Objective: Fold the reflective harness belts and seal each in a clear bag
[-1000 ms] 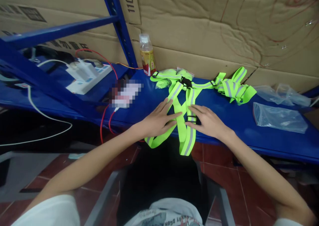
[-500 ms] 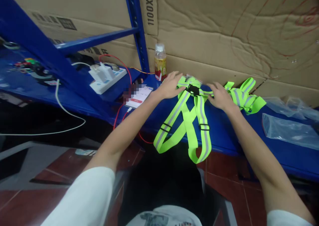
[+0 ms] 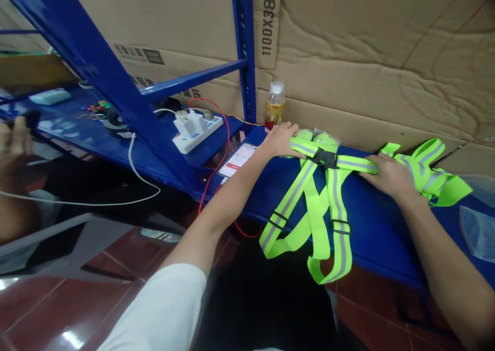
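Observation:
A neon-yellow reflective strap vest (image 3: 320, 196) lies across the blue shelf (image 3: 371, 222), its two loops hanging over the front edge. My left hand (image 3: 280, 139) rests on the left end of its top strap, fingers curled over it. My right hand (image 3: 389, 173) presses the right part of the same strap, fingers closed around it. A black buckle (image 3: 327, 157) sits between my hands. A bundle of more neon straps (image 3: 433, 173) lies just past my right hand.
A drink bottle (image 3: 275, 106) stands against the cardboard wall. A phone (image 3: 237, 159) and a white power strip (image 3: 197, 129) with red and white cables lie to the left. Clear plastic bags (image 3: 479, 227) sit at the right. Another person's hand (image 3: 13, 142) shows at far left.
My hands moved from the lower straps up to the top strap, then spread apart along it. The camera view swung left and up.

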Motion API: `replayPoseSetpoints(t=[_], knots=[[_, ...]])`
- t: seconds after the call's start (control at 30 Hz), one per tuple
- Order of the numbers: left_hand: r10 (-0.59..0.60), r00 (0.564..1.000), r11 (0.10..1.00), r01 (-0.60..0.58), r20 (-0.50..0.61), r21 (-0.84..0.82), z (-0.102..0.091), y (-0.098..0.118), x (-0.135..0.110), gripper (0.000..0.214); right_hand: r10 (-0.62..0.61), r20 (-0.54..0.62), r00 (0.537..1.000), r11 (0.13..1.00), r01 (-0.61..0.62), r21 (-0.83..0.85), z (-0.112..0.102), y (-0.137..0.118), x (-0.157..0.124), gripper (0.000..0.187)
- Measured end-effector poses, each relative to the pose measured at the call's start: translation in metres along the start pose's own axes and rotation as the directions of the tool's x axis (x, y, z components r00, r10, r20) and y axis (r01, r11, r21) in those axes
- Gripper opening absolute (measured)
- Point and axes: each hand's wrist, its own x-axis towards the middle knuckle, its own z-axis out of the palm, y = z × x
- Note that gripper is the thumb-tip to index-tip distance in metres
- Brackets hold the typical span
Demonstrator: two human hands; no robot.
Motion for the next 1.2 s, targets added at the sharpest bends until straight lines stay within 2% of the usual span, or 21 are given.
replayPoseSetpoints(t=[0.1,0.2,0.27,0.4,0.53,0.73,0.87,0.97,1.03,1.07,1.13,1.2], knots=[[0.026,0.999,1.000,-0.026,-0.045,-0.003,-0.007,-0.003,-0.001,0.075,0.039,-0.135,0.990,0.998,-0.031,0.062,-0.010,0.001,-0.004,0.033],[0.069,0.992,0.997,-0.072,-0.103,-0.026,-0.016,-0.006,-0.002,0.075,0.061,-0.301,0.952,0.995,-0.033,0.095,-0.023,0.003,-0.007,0.033],[0.085,0.984,0.994,-0.095,-0.155,-0.057,-0.020,-0.008,-0.003,0.077,0.090,-0.352,0.932,0.994,-0.063,0.088,-0.029,0.008,-0.008,0.033],[0.048,0.983,0.987,-0.074,-0.176,-0.144,-0.020,-0.016,-0.001,0.062,0.170,-0.371,0.913,0.985,-0.164,0.048,-0.033,0.021,-0.007,0.031],[0.041,0.993,0.977,-0.063,-0.109,-0.202,-0.016,-0.025,0.002,0.048,0.142,-0.364,0.920,0.990,-0.134,0.047,-0.034,0.022,-0.008,0.032],[0.007,0.983,0.921,-0.078,-0.184,-0.382,-0.021,-0.034,0.000,0.053,0.190,-0.350,0.918,0.982,-0.181,0.057,-0.036,0.017,-0.009,0.031],[-0.081,0.984,0.873,-0.008,-0.161,-0.487,-0.025,-0.040,-0.003,0.057,0.215,-0.316,0.924,0.976,-0.197,0.088,-0.039,0.016,-0.008,0.030],[-0.101,0.988,0.835,0.018,-0.121,-0.550,-0.027,-0.042,-0.003,0.059,0.279,-0.365,0.888,0.952,-0.207,0.223,-0.041,0.014,-0.009,0.033],[-0.104,0.991,0.808,0.033,-0.087,-0.589,-0.028,-0.040,-0.003,0.060,0.340,-0.372,0.864,0.894,-0.175,0.413,-0.042,0.014,-0.009,0.037],[-0.111,0.991,0.794,0.041,-0.078,-0.606,-0.029,-0.039,-0.002,0.060,0.363,-0.329,0.872,0.831,-0.144,0.537,-0.043,0.014,-0.010,0.040],[-0.136,0.987,0.772,0.055,-0.079,-0.634,-0.031,-0.037,-0.001,0.059,0.348,-0.162,0.923,0.628,-0.102,0.771,-0.046,0.014,-0.010,0.047],[-0.161,0.983,0.762,0.069,-0.085,-0.644,-0.033,-0.037,-0.002,0.055,0.294,-0.017,0.956,0.394,-0.106,0.913,-0.049,0.012,-0.010,0.053]])
